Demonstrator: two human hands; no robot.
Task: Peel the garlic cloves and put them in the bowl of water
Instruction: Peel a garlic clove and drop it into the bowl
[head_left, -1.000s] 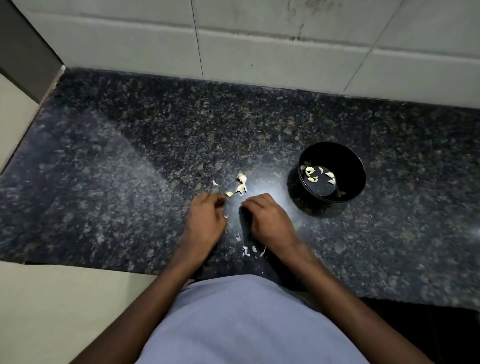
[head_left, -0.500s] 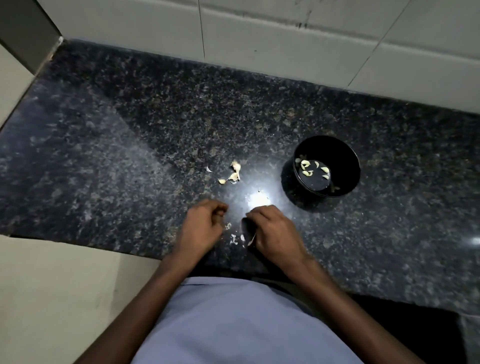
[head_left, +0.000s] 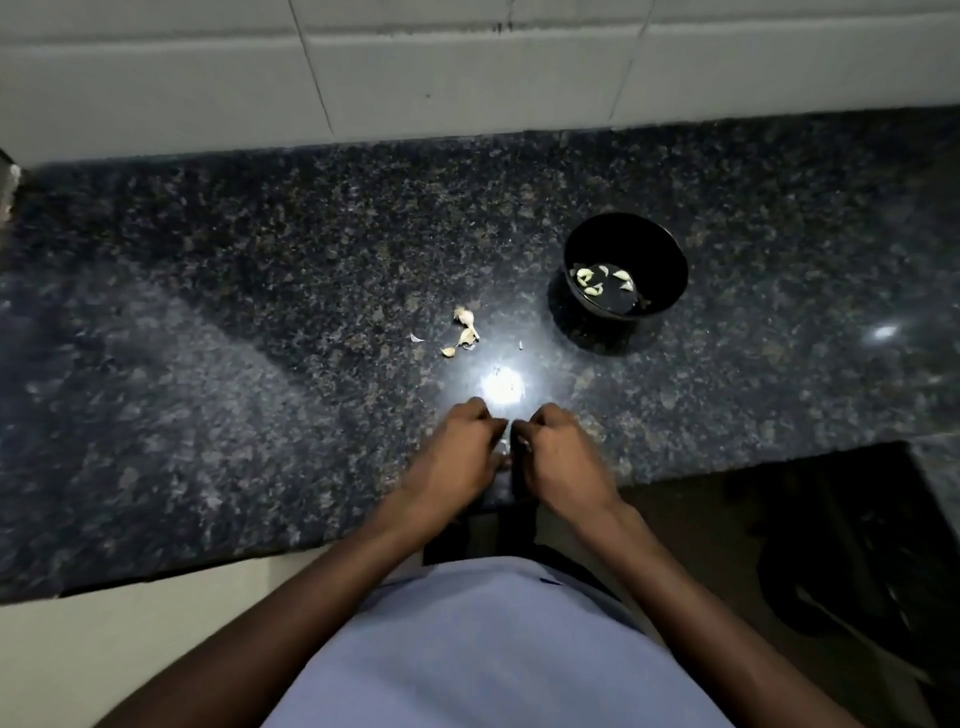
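My left hand (head_left: 460, 452) and my right hand (head_left: 558, 454) are close together above the near part of the dark granite counter (head_left: 260, 338), fingers curled inward. Between their fingertips they pinch a small pale garlic clove (head_left: 506, 441), mostly hidden by the fingers. Several unpeeled garlic cloves (head_left: 466, 327) and bits of skin lie on the counter beyond my hands. The black bowl (head_left: 670, 270) stands to the far right of them, with water and several peeled cloves (head_left: 597, 280) inside.
A tiled wall (head_left: 467, 67) rises behind the counter. A bright light reflection (head_left: 501, 385) shines on the stone just ahead of my hands. The counter's front edge runs under my wrists; a dark recess (head_left: 831, 545) lies at lower right.
My hands have drawn together and pulled back toward the counter's front edge. The camera has shifted, so the bowl and loose cloves now sit further from my hands.
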